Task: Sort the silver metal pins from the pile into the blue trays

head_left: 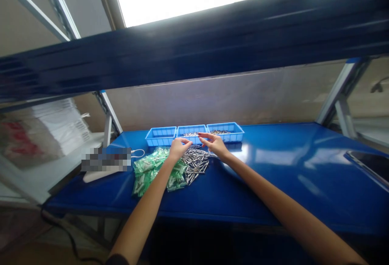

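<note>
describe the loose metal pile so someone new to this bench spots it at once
On the blue tabletop, find the row of three blue trays. In front of the middle one lies the metal pile of slim silvery pieces. Unlike the green bags at its left, it is bare; unlike the metal in the trays, it spreads outside them.

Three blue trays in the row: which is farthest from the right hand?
The left-end tray, just behind the green bags. The right hand is by the middle tray and right-end tray, so both are closer.
</note>
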A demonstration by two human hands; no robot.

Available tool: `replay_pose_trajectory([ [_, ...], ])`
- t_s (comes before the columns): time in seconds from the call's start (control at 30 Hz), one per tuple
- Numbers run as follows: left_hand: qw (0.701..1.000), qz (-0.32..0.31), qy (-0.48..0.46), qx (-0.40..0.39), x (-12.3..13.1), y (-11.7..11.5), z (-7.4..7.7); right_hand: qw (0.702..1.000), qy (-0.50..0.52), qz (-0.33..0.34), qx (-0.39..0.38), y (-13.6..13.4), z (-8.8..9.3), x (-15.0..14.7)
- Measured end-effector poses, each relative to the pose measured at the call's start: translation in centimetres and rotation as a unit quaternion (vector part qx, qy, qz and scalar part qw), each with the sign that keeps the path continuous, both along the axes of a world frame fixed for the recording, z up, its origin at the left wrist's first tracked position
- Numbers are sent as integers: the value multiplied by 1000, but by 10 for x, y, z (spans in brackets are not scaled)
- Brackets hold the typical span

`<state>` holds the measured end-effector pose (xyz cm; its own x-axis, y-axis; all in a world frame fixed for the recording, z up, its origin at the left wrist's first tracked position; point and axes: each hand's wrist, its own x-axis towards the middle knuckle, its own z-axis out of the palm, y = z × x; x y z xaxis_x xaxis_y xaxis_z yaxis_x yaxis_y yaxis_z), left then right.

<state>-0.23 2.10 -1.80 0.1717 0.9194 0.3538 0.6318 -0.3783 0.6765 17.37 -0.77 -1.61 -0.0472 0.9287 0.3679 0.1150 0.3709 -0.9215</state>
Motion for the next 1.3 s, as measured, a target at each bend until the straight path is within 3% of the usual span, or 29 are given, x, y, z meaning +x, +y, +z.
replay_pose_trajectory([
  [0.2,993,27,113,38,-3,-9,5,994,-103,-42,-7,0,-11,8],
  [0.33,990,-1,138,17,-4,-13,7,979,-183,-85,-13,-3,-12,14],
  [0.53,989,-35,141,20,-4,-12,4,976,-207,-4,-65,-3,-13,17],
  [0.67,988,-35,150,25,-4,-11,3,967,-246,2,-68,-3,-15,17],
  [1.07,990,-50,132,9,-3,-10,3,962,-268,-37,-48,0,-23,16],
  [1.3,991,-38,125,21,-2,-12,2,975,-212,-52,-44,2,-28,17],
])
